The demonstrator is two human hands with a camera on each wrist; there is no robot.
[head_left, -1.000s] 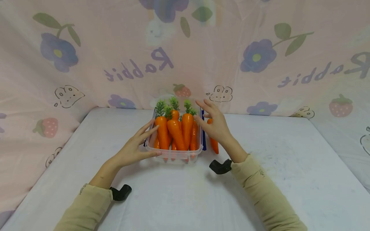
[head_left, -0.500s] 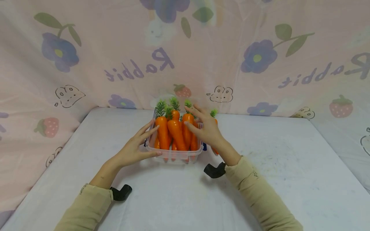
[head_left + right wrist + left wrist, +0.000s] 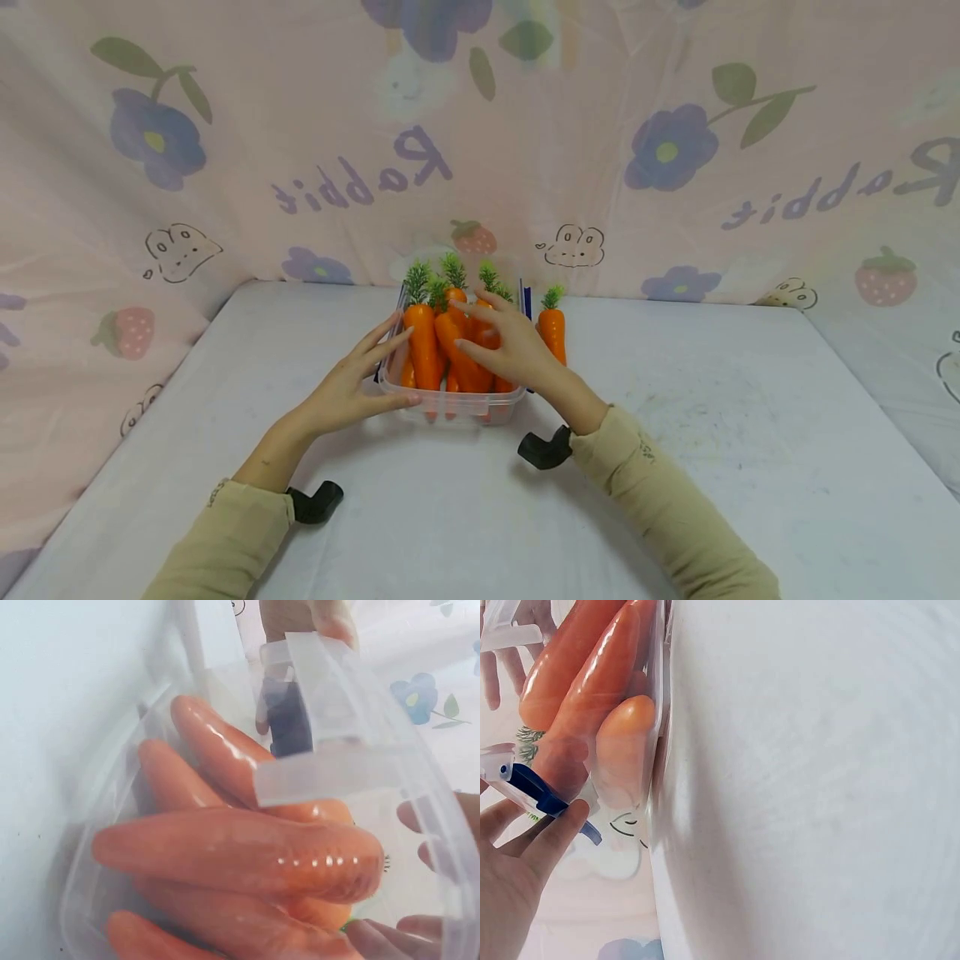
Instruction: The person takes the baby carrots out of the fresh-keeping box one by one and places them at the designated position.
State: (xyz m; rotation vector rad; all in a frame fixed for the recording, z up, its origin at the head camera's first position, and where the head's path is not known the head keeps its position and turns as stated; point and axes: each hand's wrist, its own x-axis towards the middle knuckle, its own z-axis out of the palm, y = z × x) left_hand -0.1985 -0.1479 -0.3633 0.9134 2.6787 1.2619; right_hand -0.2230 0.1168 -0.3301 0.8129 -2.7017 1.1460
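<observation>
A clear plastic box full of glossy orange carrots with green tops stands near the table's back edge. My left hand grips its front left corner, thumb at the front wall and fingers along the side by a blue latch. Over the carrots on the right side hovers my right hand, fingers spread and slightly bent with nothing held. Whether its fingertips touch a carrot I cannot tell. One more carrot lies outside, just right of the box, its tip hidden behind my right wrist.
A white cloth covers the table. Behind it hangs a pink curtain with flowers, strawberries and rabbits. A black wrist mount sticks out from my right sleeve, another black mount from my left.
My right hand has moved left and slightly toward me, from the box's right edge to over the carrots, uncovering the carrot outside. My left hand stays at the box corner.
</observation>
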